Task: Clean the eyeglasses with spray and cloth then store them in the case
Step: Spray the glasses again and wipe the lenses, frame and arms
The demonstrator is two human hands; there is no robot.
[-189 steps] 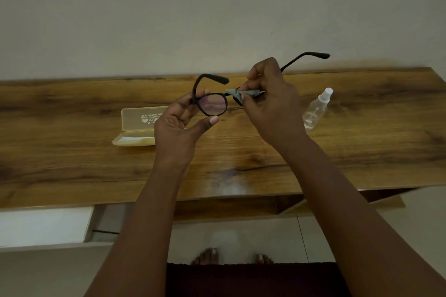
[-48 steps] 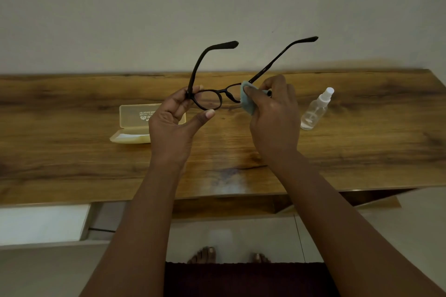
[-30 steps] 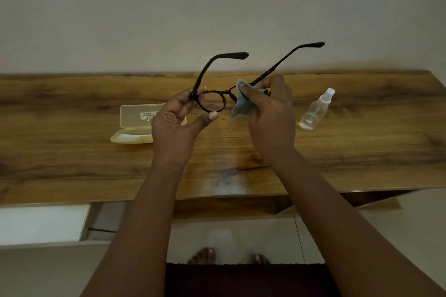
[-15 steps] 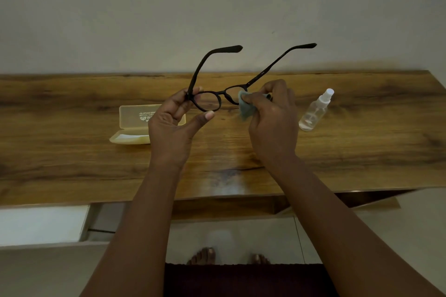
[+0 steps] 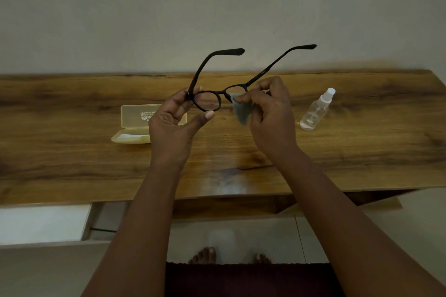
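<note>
The left hand (image 5: pixel 172 125) is gripping the black eyeglasses (image 5: pixel 210 102) by the frame's left end, above the worktop (image 5: pixel 72 157). The right hand (image 5: pixel 271 113) is pinching the blue cloth (image 5: pixel 241 113) over the right lens; wiping looks underway. Next comes folding the temples and reaching the open case (image 5: pixel 135 125) near the back-left edge; the spray bottle (image 5: pixel 315 113) is standing right.

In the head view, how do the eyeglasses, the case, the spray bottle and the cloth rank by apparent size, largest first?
1. Eyeglasses, though held nearer the camera, so this is unsure.
2. Case, open on the table and partly hidden.
3. Spray bottle.
4. Cloth, mostly hidden by fingers.
</note>
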